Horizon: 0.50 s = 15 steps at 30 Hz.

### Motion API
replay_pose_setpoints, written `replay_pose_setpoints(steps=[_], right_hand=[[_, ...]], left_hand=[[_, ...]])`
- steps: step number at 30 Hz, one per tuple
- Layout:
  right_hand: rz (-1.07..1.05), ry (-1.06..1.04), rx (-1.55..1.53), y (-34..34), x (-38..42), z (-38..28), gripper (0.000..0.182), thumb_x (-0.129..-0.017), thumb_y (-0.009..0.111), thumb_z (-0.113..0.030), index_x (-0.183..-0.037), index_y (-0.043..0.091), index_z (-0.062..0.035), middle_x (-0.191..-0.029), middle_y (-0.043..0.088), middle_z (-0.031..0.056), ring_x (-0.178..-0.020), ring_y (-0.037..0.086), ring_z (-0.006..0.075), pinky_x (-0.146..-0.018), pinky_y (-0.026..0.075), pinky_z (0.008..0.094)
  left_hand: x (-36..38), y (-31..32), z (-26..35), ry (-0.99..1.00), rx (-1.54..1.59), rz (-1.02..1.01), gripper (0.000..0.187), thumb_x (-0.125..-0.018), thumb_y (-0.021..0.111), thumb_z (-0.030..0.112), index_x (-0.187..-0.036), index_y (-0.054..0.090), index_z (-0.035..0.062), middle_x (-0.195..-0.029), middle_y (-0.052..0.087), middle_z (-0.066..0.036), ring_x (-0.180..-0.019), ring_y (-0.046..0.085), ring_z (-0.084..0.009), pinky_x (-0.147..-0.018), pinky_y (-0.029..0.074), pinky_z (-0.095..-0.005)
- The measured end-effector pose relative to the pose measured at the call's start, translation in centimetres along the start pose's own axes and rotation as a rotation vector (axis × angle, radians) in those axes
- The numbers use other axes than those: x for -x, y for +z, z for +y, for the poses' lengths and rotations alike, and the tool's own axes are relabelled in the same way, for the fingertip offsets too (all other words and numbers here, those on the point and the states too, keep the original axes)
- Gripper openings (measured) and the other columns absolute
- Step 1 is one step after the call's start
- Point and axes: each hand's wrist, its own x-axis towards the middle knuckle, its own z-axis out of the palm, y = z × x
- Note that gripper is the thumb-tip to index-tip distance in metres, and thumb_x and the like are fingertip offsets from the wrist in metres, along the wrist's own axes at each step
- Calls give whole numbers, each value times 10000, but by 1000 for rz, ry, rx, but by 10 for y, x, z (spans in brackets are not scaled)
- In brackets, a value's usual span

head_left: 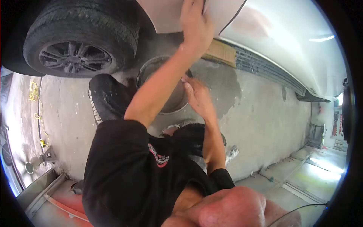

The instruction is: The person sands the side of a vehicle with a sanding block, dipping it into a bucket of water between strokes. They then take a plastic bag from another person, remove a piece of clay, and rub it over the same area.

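Against the pale car body panel point(166, 15), my left hand point(197, 26) reaches up at the top edge of the view. It is blurred and its fingertips are partly cut off, so whether it holds anything is unclear. Lower down, my right hand point(198, 96) is over the right rim of a round, dark bucket point(176, 102) on the floor. Its fingers are curled together, and anything between them is too small to make out. My left forearm crosses above the bucket and hides part of it.
A car wheel point(73, 56) stands at upper left beside my knee. A tan board point(219, 52) lies under the car's sill. Wet patches mark the concrete floor point(264, 121). A yellow cord point(36, 92) and a small fan point(29, 167) are at left.
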Motion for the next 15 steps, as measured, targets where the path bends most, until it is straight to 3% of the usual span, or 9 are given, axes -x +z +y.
replay_pose_setpoints(steps=[4,7,8,11,15], right_hand=[[-5,-18,87,0,-3,-1,354,-989,581,-178,-1228,632,78,-1018,666,261,-958,643,449,-842,509,473],[29,-46,88,-1,4,-5,362,-985,587,-184,-1233,628,77,-1040,668,266,-977,640,457,-851,508,489],[4,-15,90,0,10,-5,365,-984,588,-188,-1236,627,73,-1047,668,266,-981,638,459,-858,508,490],[-17,-6,139,-2,10,-2,372,-984,592,-200,-1244,623,64,-1069,667,268,-992,635,461,-882,506,493],[4,-28,210,-4,6,-6,387,-987,594,-219,-1259,610,55,-1089,666,265,-1006,634,460,-919,497,505]], left_hand=[[-3,-5,2,-50,-22,-21,489,-812,587,-74,-1298,604,-28,-1111,603,-212,-1003,599,-394,-894,490,-447],[-49,4,22,129,48,63,415,-896,612,-17,-1308,585,-52,-1091,611,-259,-963,606,-420,-869,486,-450],[-34,-4,22,-75,-21,-121,336,-918,606,40,-1243,642,-31,-1079,653,-228,-994,634,-405,-883,503,-449],[18,5,-18,34,-84,84,314,-921,608,44,-1219,650,-46,-994,658,-223,-911,636,-397,-839,503,-450],[-17,2,-6,49,-62,26,328,-922,613,57,-1231,641,-49,-978,663,-223,-912,622,-393,-823,490,-438]])
